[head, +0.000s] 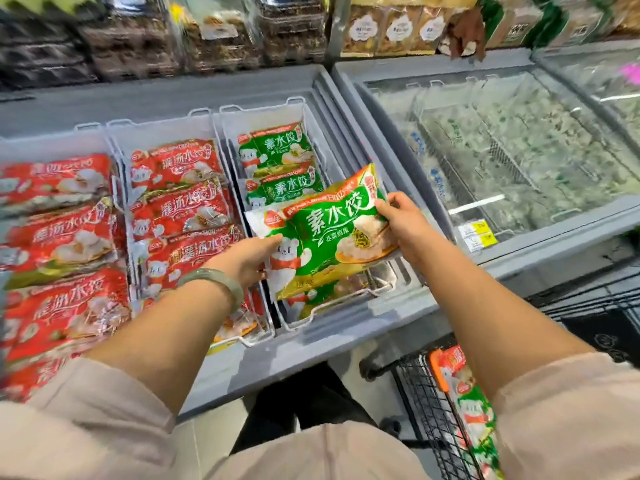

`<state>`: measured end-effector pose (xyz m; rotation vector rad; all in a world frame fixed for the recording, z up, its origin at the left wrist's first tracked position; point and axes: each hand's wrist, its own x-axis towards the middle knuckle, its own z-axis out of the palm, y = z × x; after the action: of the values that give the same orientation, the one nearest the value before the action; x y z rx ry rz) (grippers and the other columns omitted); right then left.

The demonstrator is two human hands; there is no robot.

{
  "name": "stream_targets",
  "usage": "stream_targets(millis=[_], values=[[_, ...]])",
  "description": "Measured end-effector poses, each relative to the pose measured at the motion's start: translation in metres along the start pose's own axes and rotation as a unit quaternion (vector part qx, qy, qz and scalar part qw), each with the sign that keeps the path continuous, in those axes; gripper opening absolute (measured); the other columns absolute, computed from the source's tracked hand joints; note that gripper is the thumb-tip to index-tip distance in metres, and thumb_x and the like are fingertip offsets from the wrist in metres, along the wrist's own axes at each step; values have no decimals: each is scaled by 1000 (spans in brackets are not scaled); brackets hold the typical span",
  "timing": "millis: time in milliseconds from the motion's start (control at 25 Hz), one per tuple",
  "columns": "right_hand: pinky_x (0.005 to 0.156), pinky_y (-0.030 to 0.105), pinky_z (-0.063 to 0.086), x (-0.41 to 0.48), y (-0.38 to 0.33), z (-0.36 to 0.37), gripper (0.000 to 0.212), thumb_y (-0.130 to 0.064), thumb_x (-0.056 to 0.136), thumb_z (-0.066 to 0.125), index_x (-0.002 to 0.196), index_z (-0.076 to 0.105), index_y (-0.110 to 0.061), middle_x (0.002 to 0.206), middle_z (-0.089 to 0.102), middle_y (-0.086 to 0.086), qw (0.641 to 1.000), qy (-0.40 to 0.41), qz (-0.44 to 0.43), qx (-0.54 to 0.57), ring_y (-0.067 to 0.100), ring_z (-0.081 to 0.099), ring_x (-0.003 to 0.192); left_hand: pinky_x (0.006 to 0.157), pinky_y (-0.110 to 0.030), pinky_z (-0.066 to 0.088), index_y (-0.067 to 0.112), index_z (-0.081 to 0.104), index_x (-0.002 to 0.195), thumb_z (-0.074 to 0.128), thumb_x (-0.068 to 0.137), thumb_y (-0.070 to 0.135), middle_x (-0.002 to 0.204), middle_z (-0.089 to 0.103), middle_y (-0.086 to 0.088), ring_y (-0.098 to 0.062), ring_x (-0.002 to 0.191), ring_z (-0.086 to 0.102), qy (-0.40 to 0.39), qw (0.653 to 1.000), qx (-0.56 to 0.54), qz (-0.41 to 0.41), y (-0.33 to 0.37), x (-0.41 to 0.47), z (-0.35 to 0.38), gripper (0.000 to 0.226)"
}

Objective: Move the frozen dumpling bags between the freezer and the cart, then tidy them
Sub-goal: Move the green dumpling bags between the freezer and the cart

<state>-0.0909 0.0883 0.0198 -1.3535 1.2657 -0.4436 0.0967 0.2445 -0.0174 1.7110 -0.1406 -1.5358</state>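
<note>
A green dumpling bag (pixel 325 230) hangs over the right basket (pixel 298 110) of the open freezer (pixel 304 344). My left hand (pixel 247 258) grips its lower left edge, with a pale bangle on the wrist. At the bag's right edge my right hand (pixel 403 220) pinches it with thumb on top. Two more green bags (pixel 277 147) lie further back in that basket, another shows beneath the held one. Red dumpling bags (pixel 180 202) fill the middle and left baskets. The black wire cart (pixel 429 414) at lower right holds red and green bags (pixel 474 410).
A second chest freezer (pixel 502 161) with a shut frosted glass lid stands to the right, with a yellow price tag (pixel 479 233) on its front rim. Shelves of packaged goods (pixel 214 32) run along the back. A black mat (pixel 602 334) lies on the floor beyond the cart.
</note>
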Motion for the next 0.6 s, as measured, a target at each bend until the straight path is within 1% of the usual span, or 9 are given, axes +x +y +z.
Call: stream_targets(millis=[80,160,280,320,360,440,480,520,600], values=[[51,29,39,15,0,9,28,-17,94,54,69,42,-22,68,47,1,999,-34,-1,-4,15,47,58,63,-27,44,9,64,103,44,100,26,131,58,-10,-19,95,57,38,997,-64,-13,-5,11,-5,26],[52,27,40,39,9,14,28,-14,93,55,69,43,-21,68,48,1,999,-46,18,-22,15,49,60,57,-24,45,11,64,94,44,100,23,128,59,-12,-17,82,58,62,993,-96,-29,-9,28,-7,24],[43,18,39,70,39,12,30,-9,93,55,70,41,-21,69,51,5,992,-30,69,-100,15,48,59,52,-24,48,11,57,81,44,100,21,116,61,-14,-14,70,55,102,990,-77,-52,-19,54,-4,25],[44,19,38,78,51,11,30,-8,92,56,69,40,-21,71,53,9,987,-29,85,-133,19,49,61,56,-26,49,9,57,84,44,100,19,112,61,-14,-16,71,56,113,988,-79,-64,-22,62,-3,24],[50,24,39,86,65,11,31,-9,91,58,69,41,-21,75,54,13,981,-31,97,-164,21,51,67,65,-30,52,4,59,93,44,100,20,110,61,-13,-22,76,59,121,987,-72,-73,-28,71,-1,23],[61,37,42,103,93,10,28,-10,90,60,69,43,-20,80,58,19,973,-47,121,-192,25,54,79,89,-42,53,-2,57,119,45,99,24,116,63,-13,-30,100,63,112,986,-52,-109,-42,94,1,35],[63,41,45,110,104,11,26,-11,90,59,70,45,-20,86,61,23,969,-52,143,-193,27,55,81,94,-45,51,-3,54,124,44,100,24,119,63,-14,-33,108,62,107,985,-49,-125,-50,103,3,38],[66,42,47,116,113,11,21,-12,90,58,73,47,-19,95,64,26,965,-56,161,-200,27,57,82,95,-45,50,-5,53,126,43,100,21,123,62,-15,-34,113,60,99,984,-55,-139,-52,106,7,38],[78,42,50,124,122,13,3,-17,89,56,87,55,-19,109,65,21,945,-75,185,-259,28,61,90,93,-41,50,-7,52,125,43,100,14,126,60,-15,-33,112,60,86,980,-63,-165,-51,102,17,34]])
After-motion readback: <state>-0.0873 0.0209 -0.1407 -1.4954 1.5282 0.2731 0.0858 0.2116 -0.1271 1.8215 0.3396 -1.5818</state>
